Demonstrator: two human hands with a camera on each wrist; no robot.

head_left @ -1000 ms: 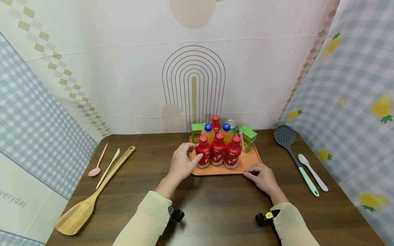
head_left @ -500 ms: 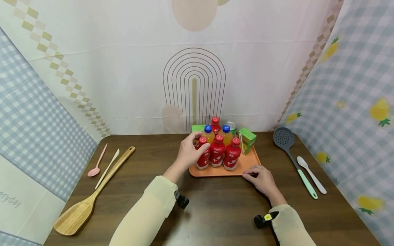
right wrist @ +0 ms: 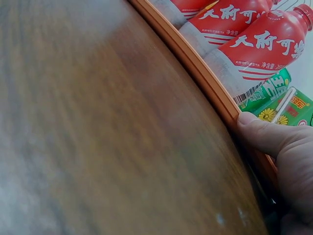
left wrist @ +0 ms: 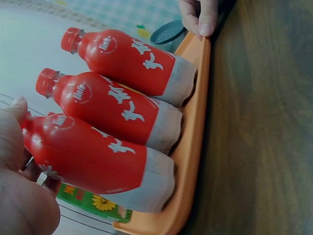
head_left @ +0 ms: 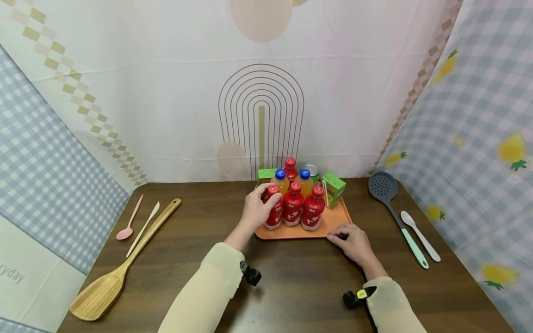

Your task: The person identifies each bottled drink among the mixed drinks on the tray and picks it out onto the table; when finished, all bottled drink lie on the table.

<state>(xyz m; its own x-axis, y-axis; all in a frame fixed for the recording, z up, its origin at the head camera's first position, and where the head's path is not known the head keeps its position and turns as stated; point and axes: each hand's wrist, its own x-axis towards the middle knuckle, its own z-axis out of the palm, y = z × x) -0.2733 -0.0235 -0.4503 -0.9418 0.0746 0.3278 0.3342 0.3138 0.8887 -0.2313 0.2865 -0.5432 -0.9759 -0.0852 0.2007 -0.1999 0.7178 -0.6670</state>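
With 12 o'clock at the back, the tray [head_left: 334,221] lies on the worktop [head_left: 291,282] between 12 and 1. The left hand [head_left: 254,207] reaches in from 8 o'clock of the tray, its grip clamped round the upper part of the left bottle [head_left: 274,217], thumb in front, fingers behind; that red bottle stands upright on the tray. The middle bottle [head_left: 293,208] and right bottle [head_left: 313,211], also red, stand beside it in a row along the front. At 4 o'clock the right hand [head_left: 354,241] pinches the tray's near edge, thumb on top, the fingers below mostly hidden. Behind the row stand two blue-capped juices [head_left: 305,183], with the rear bottle [head_left: 290,169] near 11, the can [head_left: 312,171] near 12, one green carton [head_left: 333,189] at 2 and another carton [head_left: 265,174] at 10. On the worktop's own dial, the pink spoon [head_left: 125,233], knife [head_left: 143,230] and wooden spatula [head_left: 120,274] lie around 9, the skimmer [head_left: 383,186] and white spoon [head_left: 421,237] between 2 and 3.
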